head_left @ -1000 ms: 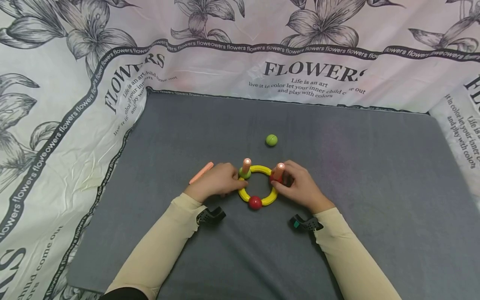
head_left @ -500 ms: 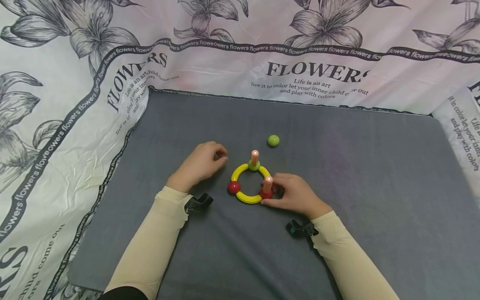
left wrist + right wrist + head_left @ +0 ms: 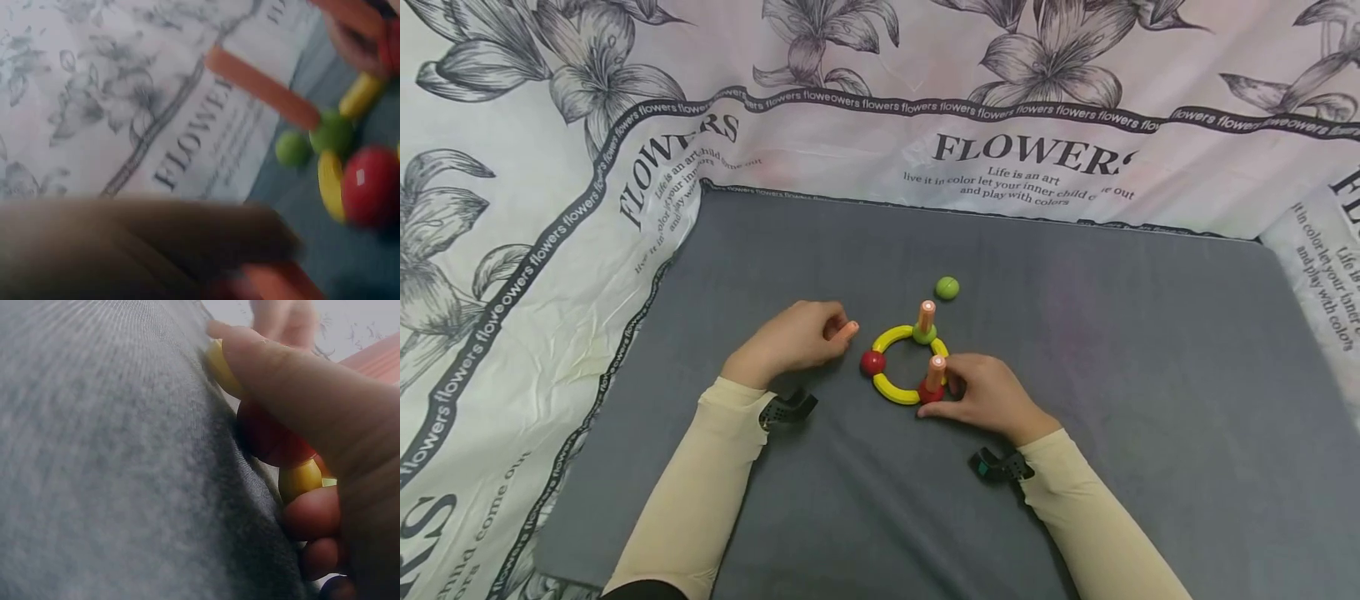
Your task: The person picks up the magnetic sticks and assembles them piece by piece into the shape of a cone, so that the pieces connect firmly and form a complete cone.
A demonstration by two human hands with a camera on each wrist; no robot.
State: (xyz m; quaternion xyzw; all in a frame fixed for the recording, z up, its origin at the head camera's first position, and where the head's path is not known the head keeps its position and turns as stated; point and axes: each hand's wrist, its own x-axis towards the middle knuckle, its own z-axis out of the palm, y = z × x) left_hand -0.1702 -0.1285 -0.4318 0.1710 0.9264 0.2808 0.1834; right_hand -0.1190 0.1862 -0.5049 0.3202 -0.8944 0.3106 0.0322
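Observation:
A ring of yellow curved pieces (image 3: 895,391) joined by red and green balls lies flat on the table. Orange sticks stand up from its far green ball (image 3: 924,335) and its near red ball (image 3: 931,392). My right hand (image 3: 988,396) grips the ring at that near red ball, thumb in front and fingers behind. Another red ball (image 3: 872,363) sits on the ring's left side. Left of it, my left hand (image 3: 801,340) pinches a loose orange stick (image 3: 281,282), mostly hidden by the fingers in the head view.
A loose green ball (image 3: 947,288) lies just beyond the ring. The grey tabletop (image 3: 1112,375) is bordered at the back and left by a white flower-printed cloth (image 3: 850,150). Dark straps with small devices sit on both wrists.
The ring has turned clockwise, its stick-bearing red ball moving nearer with the right hand. My left hand has let go of the ring and picked up the orange stick from the table.

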